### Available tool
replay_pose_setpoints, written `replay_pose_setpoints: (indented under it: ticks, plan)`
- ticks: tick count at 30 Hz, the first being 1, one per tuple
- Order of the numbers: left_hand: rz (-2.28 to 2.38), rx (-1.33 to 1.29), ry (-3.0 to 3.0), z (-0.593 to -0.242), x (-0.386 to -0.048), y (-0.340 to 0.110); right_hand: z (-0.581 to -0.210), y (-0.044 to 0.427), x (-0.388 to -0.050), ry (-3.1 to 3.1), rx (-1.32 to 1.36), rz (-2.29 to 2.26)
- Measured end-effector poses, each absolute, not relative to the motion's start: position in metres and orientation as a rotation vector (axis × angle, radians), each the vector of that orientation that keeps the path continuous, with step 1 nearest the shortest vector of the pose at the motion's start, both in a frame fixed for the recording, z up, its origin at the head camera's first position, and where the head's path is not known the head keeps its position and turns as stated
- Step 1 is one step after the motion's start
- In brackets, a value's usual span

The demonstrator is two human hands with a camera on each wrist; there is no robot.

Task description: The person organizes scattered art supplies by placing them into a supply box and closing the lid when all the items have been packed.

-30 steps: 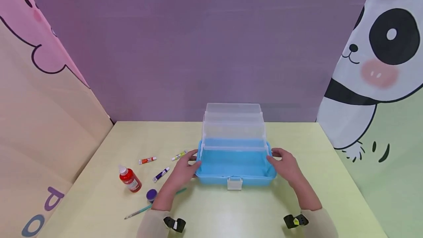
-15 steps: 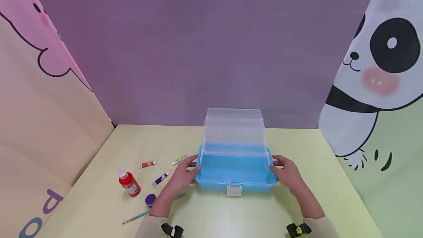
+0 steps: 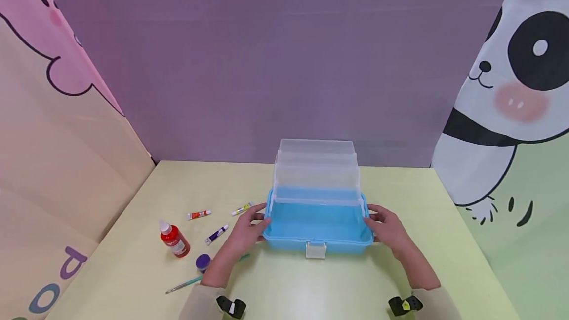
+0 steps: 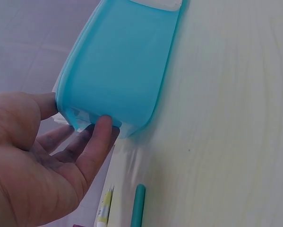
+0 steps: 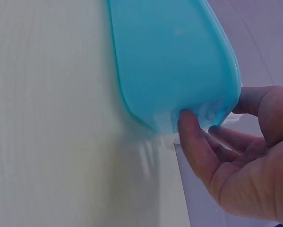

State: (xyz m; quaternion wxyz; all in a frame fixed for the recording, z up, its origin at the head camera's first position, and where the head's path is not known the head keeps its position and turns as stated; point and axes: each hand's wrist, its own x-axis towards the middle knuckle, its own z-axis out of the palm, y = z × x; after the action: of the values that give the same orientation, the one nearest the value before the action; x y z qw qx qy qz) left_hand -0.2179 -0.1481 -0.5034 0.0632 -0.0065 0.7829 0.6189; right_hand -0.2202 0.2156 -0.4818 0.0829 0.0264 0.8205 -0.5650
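A light blue plastic box [image 3: 284, 245] stands on the table with its translucent lid [image 3: 316, 172] raised at the back. Its inside is visible and bare, and a clear latch [image 3: 315, 250] hangs at the front. My left hand [image 3: 246, 231] grips the box's left end, thumb at the rim and fingers against the end wall. Opposite it, my right hand [image 3: 389, 230] holds the right end the same way. Both wrist views show the box wall close up, with the left hand [image 4: 42, 165] and right hand [image 5: 254, 161] pinching its rim and side.
Left of the box lie an orange-red paint tube [image 3: 199, 215], a yellow one [image 3: 242, 209] and a purple one [image 3: 216, 235]. A red bottle [image 3: 175, 241] and a purple-lidded jar [image 3: 203, 262] stand nearby. A teal paintbrush [image 3: 186, 283] passes under the left forearm.
The head view has shifted slightly. My right thumb sits a little farther out on the box's right rim. Box and left hand look unmoved on the table.
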Motion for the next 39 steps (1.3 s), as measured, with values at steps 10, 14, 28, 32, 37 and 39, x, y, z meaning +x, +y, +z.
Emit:
replay_pose_setpoints:
  ticks: [10, 14, 28, 32, 37, 39]
  plan:
    - [1.904, 0.002, 2.379, -0.492, -0.218, -0.149, -0.473, 0.22, -0.23, 2.419, -0.026, -1.64]
    - [1.875, -0.001, 2.438, -0.486, -0.214, -0.154, -0.468, 0.219, -0.229, 2.426, -0.051, -1.623]
    - [1.677, 0.056, 2.528, -0.449, -0.146, -0.213, -0.481, 0.223, -0.217, 2.396, -0.018, -1.662]
    - [1.678, 0.073, 2.476, -0.449, -0.126, -0.239, -0.49, 0.226, -0.21, 2.39, 0.021, -1.648]
    - [1.631, -0.036, 2.501, -0.451, -0.108, -0.273, -0.488, 0.224, -0.215, 2.394, -0.022, -1.662]
    - [1.581, -0.106, 2.516, -0.452, -0.102, -0.286, -0.485, 0.221, -0.219, 2.397, -0.024, -1.656]
